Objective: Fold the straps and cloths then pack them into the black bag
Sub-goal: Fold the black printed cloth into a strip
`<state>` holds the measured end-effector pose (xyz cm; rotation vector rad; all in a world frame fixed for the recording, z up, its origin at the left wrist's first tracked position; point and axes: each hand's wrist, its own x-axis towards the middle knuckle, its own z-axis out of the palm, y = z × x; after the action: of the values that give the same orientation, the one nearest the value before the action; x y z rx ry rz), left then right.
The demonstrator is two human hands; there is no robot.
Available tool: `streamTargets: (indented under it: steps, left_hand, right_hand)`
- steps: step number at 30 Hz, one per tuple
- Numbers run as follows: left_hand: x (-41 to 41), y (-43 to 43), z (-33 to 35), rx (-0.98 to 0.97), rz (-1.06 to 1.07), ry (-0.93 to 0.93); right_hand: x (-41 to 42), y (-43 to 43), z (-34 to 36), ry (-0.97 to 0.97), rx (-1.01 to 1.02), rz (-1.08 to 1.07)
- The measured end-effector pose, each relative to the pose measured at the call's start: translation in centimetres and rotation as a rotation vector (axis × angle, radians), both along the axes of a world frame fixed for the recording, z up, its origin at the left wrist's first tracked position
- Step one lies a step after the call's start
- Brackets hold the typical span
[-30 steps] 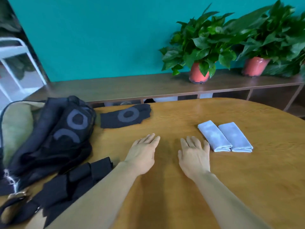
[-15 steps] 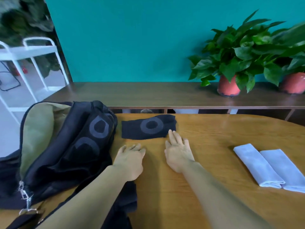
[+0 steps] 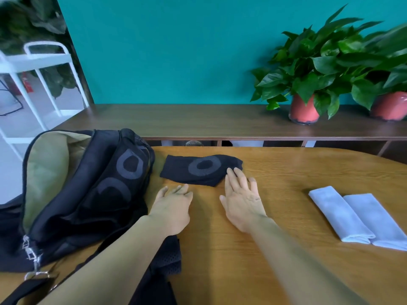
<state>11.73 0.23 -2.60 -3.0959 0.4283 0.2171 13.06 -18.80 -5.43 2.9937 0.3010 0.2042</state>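
A black bag (image 3: 88, 194) with an olive lining lies open at the left of the wooden table (image 3: 286, 172). Beyond my hands lies a folded black cloth (image 3: 198, 170) with a grey ring print. My right hand (image 3: 241, 199) is flat with straight fingers, and its fingertips touch the cloth's right end. My left hand (image 3: 171, 208) hovers flat just in front of the cloth, holding nothing. Two folded pale blue cloths (image 3: 356, 216) lie side by side at the right. A black mesh strap (image 3: 167, 258) lies partly under my left forearm.
A dark wooden shelf (image 3: 198, 119) runs behind the table under a teal wall. On it stand two potted plants (image 3: 308, 80) in red pots. A white metal rack (image 3: 33, 69) stands at the far left. A metal clasp (image 3: 33, 260) hangs off the bag.
Both hands moved forward and left across the table toward the black ring-print cloth. My right fingertips now touch its end. The view shifted left, so the blue cloths sit further right.
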Motion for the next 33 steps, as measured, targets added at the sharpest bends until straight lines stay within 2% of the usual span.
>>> streamTargets:
  steps: [4, 11, 18, 24, 27, 29, 31, 33]
  left_hand:
    - [-2.3, -0.2, 1.0, 0.000, -0.005, 0.009]
    - [-8.2, -3.8, 0.5, -0.004, -0.092, -0.006]
    - [-11.6, -6.2, -0.4, -0.030, -0.102, 0.004]
    - [-12.9, -6.4, -0.6, -0.036, -0.099, 0.043]
    - [-13.2, -6.2, -0.7, -0.036, -0.075, 0.035]
    - [-13.2, -6.4, -0.7, -0.040, -0.058, 0.030]
    - [-13.3, -7.0, -0.9, -0.045, -0.053, 0.035]
    - [-13.5, -8.0, -1.3, -0.058, -0.057, 0.041]
  right_hand:
    - [-6.0, -1.0, -0.8, -0.139, 0.055, 0.047]
    - [-12.9, -3.6, -1.3, -0.123, 0.021, 0.003]
    - [-18.4, -4.0, -1.3, -0.139, 0.050, 0.078]
    - [-21.3, -4.4, 0.0, -0.265, 0.267, 0.215]
    - [-20.4, -5.8, 0.6, -0.353, 0.395, 0.156]
    - [-19.5, -7.0, 0.5, -0.302, 0.332, 0.087]
    - [-18.9, -7.8, 0.0, -0.137, 0.218, 0.050]
    - [-19.0, -8.2, -0.5, 0.057, 0.230, 0.028]
